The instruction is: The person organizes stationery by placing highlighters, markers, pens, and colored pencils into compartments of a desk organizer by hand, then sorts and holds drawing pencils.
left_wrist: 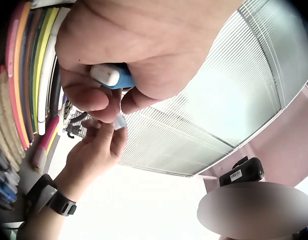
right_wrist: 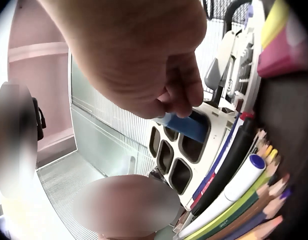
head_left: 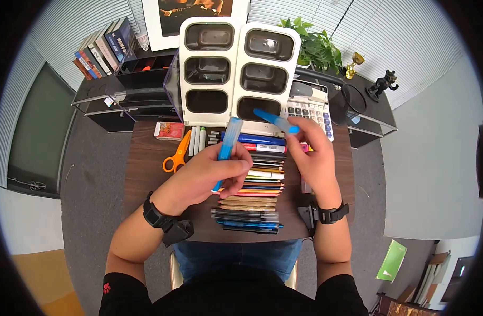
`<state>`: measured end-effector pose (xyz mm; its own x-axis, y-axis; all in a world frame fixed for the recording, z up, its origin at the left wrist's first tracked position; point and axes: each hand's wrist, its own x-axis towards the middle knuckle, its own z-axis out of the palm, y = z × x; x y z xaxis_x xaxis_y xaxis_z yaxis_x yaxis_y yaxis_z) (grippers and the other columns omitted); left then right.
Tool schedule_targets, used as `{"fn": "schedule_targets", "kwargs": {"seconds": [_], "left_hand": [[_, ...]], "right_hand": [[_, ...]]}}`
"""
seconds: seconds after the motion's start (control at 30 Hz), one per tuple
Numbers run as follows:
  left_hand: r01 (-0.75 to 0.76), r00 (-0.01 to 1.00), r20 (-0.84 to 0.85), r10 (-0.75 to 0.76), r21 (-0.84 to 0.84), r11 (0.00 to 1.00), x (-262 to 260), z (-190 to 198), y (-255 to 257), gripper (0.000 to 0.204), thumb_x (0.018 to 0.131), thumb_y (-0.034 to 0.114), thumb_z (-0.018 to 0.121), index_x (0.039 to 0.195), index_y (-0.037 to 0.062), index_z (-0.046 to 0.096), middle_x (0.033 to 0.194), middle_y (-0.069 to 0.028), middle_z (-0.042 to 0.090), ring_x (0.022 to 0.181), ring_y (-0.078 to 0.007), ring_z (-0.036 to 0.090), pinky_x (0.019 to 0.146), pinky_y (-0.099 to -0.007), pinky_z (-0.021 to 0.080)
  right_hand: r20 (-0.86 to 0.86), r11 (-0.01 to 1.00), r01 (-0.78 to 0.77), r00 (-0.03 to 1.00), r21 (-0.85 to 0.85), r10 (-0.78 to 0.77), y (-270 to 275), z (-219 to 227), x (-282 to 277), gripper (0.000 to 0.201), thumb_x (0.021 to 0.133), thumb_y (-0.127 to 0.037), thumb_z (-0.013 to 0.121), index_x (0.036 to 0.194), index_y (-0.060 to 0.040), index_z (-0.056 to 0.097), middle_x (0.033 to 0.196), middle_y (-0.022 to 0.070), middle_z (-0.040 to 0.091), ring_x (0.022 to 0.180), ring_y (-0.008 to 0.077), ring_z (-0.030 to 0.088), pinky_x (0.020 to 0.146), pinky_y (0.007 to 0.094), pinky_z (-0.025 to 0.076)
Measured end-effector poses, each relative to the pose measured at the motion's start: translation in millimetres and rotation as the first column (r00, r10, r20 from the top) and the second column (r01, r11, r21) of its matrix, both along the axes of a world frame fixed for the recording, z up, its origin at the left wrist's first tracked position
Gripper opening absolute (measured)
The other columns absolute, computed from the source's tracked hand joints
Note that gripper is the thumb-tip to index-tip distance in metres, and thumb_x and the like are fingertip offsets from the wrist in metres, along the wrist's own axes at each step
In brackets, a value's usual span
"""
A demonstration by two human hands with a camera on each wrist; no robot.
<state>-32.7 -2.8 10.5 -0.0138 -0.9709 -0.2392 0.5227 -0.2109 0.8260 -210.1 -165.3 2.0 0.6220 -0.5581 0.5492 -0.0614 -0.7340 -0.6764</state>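
My left hand [head_left: 207, 176] [left_wrist: 144, 45] has its fingers curled round a blue pen [head_left: 226, 150] [left_wrist: 121, 77] with a clear upper part, held tilted over the rows of pens and pencils [head_left: 252, 200]. The right hand [head_left: 315, 160] [right_wrist: 139, 60] pinches a second blue piece [head_left: 273, 121] [right_wrist: 189, 127] between thumb and fingertips, its blue end pointing up and left. This piece is in front of the lower right compartment of the white six-compartment organizer [head_left: 236, 68] [right_wrist: 212, 135]. I cannot tell whether it is a cap or a whole pen.
Orange scissors [head_left: 175, 155] and a red card box [head_left: 169, 131] lie left of the pens. A calculator [head_left: 325, 117] stands right of the organizer, near a black mesh holder [head_left: 352, 100]. Books [head_left: 101, 50], a plant [head_left: 318, 47] and figurines are farther back.
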Motion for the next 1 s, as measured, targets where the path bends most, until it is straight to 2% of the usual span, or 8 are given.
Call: {"fn": "schedule_targets", "kwargs": {"seconds": [0.1,0.33,0.43,0.53,0.57,0.67,0.87,1.0], "left_hand": [[0.031,0.999,0.009,-0.031,-0.013,0.999,-1,-2,1,0.013,0.092,0.013,0.06,0.098,0.0013,0.055,0.072,-0.0045,0.055,0.053,-0.0117,0.052,0.044,-0.0229,0.037],[0.131,0.987,0.088,-0.133,0.027,0.991,-1,-1,3,0.015,0.091,0.012,0.063,0.1,0.002,0.058,0.073,-0.0017,0.054,0.056,-0.0085,0.05,0.047,-0.0203,0.036],[0.262,0.936,0.207,-0.286,0.136,0.955,1,9,4,0.019,0.09,0.014,0.067,0.103,0.0034,0.059,0.079,-0.0008,0.057,0.066,-0.0083,0.054,0.057,-0.0211,0.043],[0.341,0.802,0.53,-0.274,-0.03,0.939,-5,-1,3,0.025,0.088,0.015,0.071,0.107,0.0044,0.061,0.088,-0.0004,0.06,0.08,-0.0088,0.057,0.072,-0.0243,0.048],[0.409,0.736,0.574,-0.36,0.048,0.911,-3,4,2,0.032,0.087,0.017,0.072,0.113,0.0037,0.059,0.094,-0.0005,0.062,0.091,-0.0099,0.058,0.082,-0.0283,0.048],[0.371,0.785,0.538,-0.306,-0.013,0.928,-6,-1,3,0.039,0.087,0.018,0.074,0.119,0.0042,0.056,0.095,-0.0009,0.061,0.089,-0.0092,0.058,0.079,-0.0259,0.049],[0.017,0.964,0.268,0.002,-0.068,0.998,1,-9,1,0.037,0.094,0.012,0.064,0.129,0.0046,0.052,0.092,-0.0021,0.06,0.082,-0.0092,0.059,0.074,-0.0244,0.05],[-0.104,0.956,0.262,0.13,-0.112,0.988,8,-4,-6,0.043,0.096,0.004,0.056,0.138,0.0045,0.048,0.092,-0.0037,0.06,0.077,-0.0106,0.059,0.068,-0.0261,0.051]], "right_hand": [[-0.051,0.984,-0.009,0.999,0.176,0.018,-1,-5,1,0.034,0.085,0.001,0.071,0.117,-0.0038,0.063,0.085,0.0049,0.059,0.071,0.0113,0.057,0.059,0.0239,0.046],[-0.078,0.988,-0.093,0.992,0.124,0.103,2,-1,-6,0.042,0.082,-0.001,0.075,0.122,-0.0032,0.061,0.088,0.0035,0.06,0.073,0.0099,0.057,0.062,0.0226,0.045],[0.174,0.725,-0.479,0.872,0.494,0.457,8,7,-12,0.052,0.08,-0.004,0.079,0.129,-0.0055,0.06,0.094,0.0015,0.059,0.082,0.0092,0.055,0.068,0.0237,0.045],[-0.056,0.758,-0.527,0.807,0.384,0.589,16,19,-9,0.047,0.078,-0.009,0.081,0.121,-0.0049,0.064,0.095,0.0035,0.061,0.081,0.011,0.055,0.066,0.0243,0.045],[-0.032,0.748,-0.577,0.785,0.329,0.619,17,16,-7,0.039,0.078,-0.009,0.081,0.114,-0.0043,0.067,0.094,0.0048,0.063,0.078,0.0121,0.056,0.065,0.0249,0.045],[-0.033,0.748,-0.584,0.781,0.317,0.624,12,14,-11,0.033,0.079,-0.005,0.079,0.109,-0.0024,0.067,0.092,0.0056,0.065,0.079,0.0132,0.058,0.066,0.0254,0.046],[0.409,0.788,-0.335,0.905,0.517,0.116,6,4,-13,0.032,0.085,0.008,0.07,0.116,0.0046,0.062,0.094,0.0099,0.069,0.073,0.0128,0.064,0.066,0.0254,0.054],[0.316,0.887,-0.151,0.949,0.437,0.006,11,5,-1,0.032,0.088,0.006,0.067,0.119,0.004,0.06,0.096,0.01,0.069,0.079,0.0122,0.067,0.069,0.0247,0.055]]}}
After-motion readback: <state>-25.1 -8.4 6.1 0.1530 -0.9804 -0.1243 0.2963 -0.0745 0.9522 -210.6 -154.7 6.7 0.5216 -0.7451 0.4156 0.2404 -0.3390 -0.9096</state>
